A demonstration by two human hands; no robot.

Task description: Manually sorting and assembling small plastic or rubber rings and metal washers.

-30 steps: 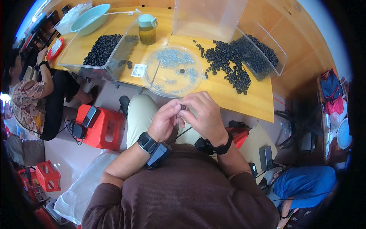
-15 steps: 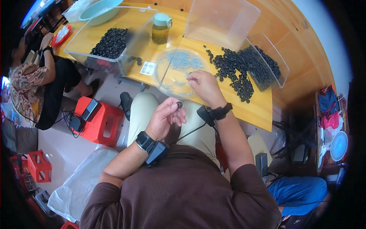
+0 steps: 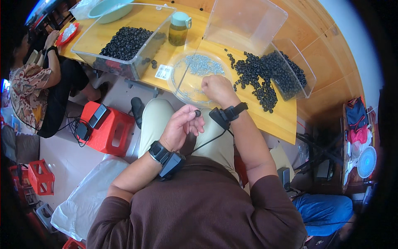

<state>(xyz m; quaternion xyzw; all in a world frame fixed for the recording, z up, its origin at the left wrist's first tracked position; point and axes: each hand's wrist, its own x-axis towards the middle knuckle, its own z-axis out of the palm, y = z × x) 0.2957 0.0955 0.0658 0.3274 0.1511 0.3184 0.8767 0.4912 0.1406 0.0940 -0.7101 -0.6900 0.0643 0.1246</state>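
Above my lap, my left hand point(image 3: 177, 128) pinches a small black ring-like part point(image 3: 197, 113) between thumb and forefinger, its other fingers curled. My right hand point(image 3: 219, 89) is over the near right side of a clear round tray point(image 3: 173, 90), its fingers drawn together and pointing down. Whatever is between those fingertips is hidden. Many small silver metal pieces point(image 3: 202, 65), perhaps screws, lie in the tray, mostly at its far side. Loose black parts point(image 3: 265, 92) are heaped on the table to the right of the tray.
A clear bin point(image 3: 133, 68) of black parts stands left on the wooden table point(image 3: 286, 120); another clear bin point(image 3: 306, 92) lies right. A lidded bottle point(image 3: 178, 33) and a teal basin point(image 3: 108, 11) are farther back. A person point(image 3: 31, 81) sits left, near a red stool point(image 3: 105, 133).
My right hand has shifted slightly across the tray, its wrist turning and its fingers closing in. My left hand still holds the black part in nearly the same place.
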